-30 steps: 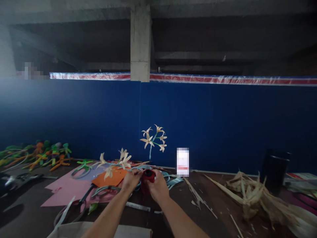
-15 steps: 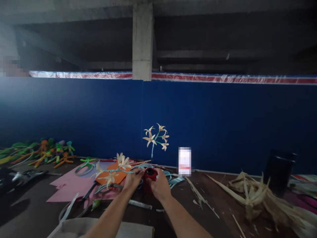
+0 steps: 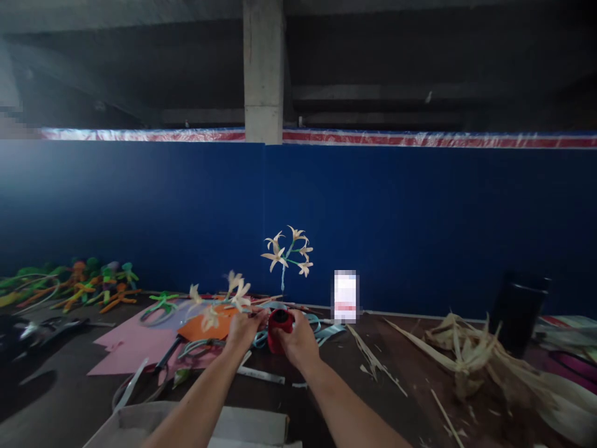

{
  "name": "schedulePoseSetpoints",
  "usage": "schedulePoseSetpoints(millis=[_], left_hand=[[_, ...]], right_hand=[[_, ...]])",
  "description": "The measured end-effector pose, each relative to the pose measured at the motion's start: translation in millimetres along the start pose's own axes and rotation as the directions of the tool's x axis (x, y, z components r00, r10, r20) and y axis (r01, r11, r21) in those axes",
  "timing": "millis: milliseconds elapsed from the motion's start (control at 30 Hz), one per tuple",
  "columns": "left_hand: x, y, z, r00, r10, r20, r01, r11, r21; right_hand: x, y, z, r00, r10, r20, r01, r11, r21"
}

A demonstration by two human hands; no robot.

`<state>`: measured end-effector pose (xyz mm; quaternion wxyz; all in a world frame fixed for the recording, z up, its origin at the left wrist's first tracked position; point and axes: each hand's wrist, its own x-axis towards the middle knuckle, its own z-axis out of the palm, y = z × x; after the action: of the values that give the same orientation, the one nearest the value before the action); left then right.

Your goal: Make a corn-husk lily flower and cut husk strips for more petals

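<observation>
My right hand (image 3: pixel 298 341) is wrapped round a small red roll of tape (image 3: pixel 280 323) held just above the dark table. My left hand (image 3: pixel 243 328) is closed in a pinch on the stem of a spray of cream paper flowers (image 3: pixel 222 302) that stretches out to the left. The two hands almost touch at the roll. A second bunch of cream flowers (image 3: pixel 286 252) stands upright behind them against the blue wall.
Pink and orange paper sheets (image 3: pixel 135 346), scissors and blue strips lie left of the hands. Colourful craft figures (image 3: pixel 79 285) line the far left. Dry husks (image 3: pixel 471 367) are piled at right beside a black cylinder (image 3: pixel 517 311). A pale box (image 3: pixel 186 426) sits at the near edge.
The flower spray in my left hand has shifted and lifted slightly. Both hands stay together at the red roll; the view has tilted a little.
</observation>
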<state>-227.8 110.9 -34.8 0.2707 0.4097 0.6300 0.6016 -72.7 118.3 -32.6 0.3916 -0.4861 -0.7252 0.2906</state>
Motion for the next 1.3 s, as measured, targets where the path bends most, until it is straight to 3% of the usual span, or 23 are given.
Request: schedulePoseSetpoints(millis=[267,500,900,1300], left_hand=[[3.5,18.0,-11.1,0.996,0.093,0.014,-0.094,0.988,0.118],[7.1,21.0,-12.3,0.990,0.142,0.023,-0.143,0.963,0.228],[16.3,28.2,-4.3,0.995,0.089,0.054,-0.100,0.958,0.268],[19.7,46.2,-17.8,0.998,0.063,-0.007,-0.060,0.972,0.225]], right_hand=[[-0.2,1.4,2.5,1.000,0.021,-0.003,-0.021,1.000,0.014],[-0.2,0.6,0.1,1.000,0.029,0.004,-0.029,0.999,0.018],[0.0,1.3,0.5,1.000,0.019,0.002,-0.019,1.000,0.015],[1.3,1.7,2.8,0.998,0.062,0.006,-0.062,0.998,-0.011]])
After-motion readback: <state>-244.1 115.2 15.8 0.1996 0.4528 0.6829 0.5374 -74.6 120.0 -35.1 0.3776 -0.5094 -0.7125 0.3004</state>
